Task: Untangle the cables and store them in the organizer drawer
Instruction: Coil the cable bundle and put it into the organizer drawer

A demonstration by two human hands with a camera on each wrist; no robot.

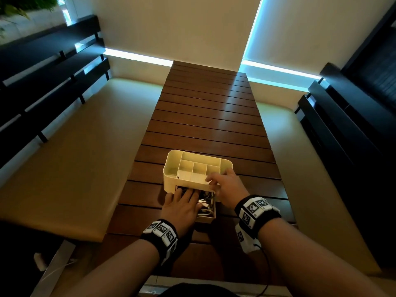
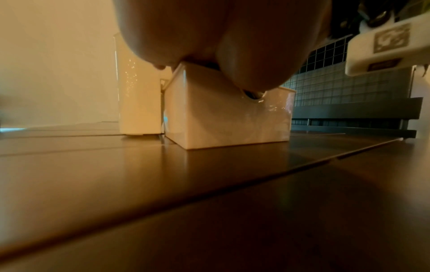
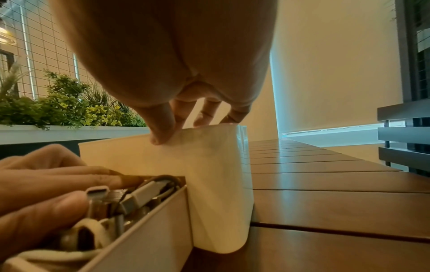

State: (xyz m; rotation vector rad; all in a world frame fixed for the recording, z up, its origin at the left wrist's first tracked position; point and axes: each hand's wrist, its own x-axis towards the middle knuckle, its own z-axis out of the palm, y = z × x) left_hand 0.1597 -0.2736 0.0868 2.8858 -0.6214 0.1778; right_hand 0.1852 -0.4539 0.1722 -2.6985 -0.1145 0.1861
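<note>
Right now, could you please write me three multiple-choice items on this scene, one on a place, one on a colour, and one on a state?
1. Where are the cables?
A. In the pulled-out drawer
B. In the organizer's top compartments
C. On the bench

2. What colour is the organizer?
A. Black
B. Cream
C. Red

3. What is the right hand doing?
A. Resting flat on the table
B. Lifting a cable
C. Gripping the organizer's front top edge

Answers: 1 A, the right wrist view shows connectors and cords lying in the drawer under the left hand. 2 B, its walls look cream in all views. 3 C, thumb and fingers pinch the rim.
</note>
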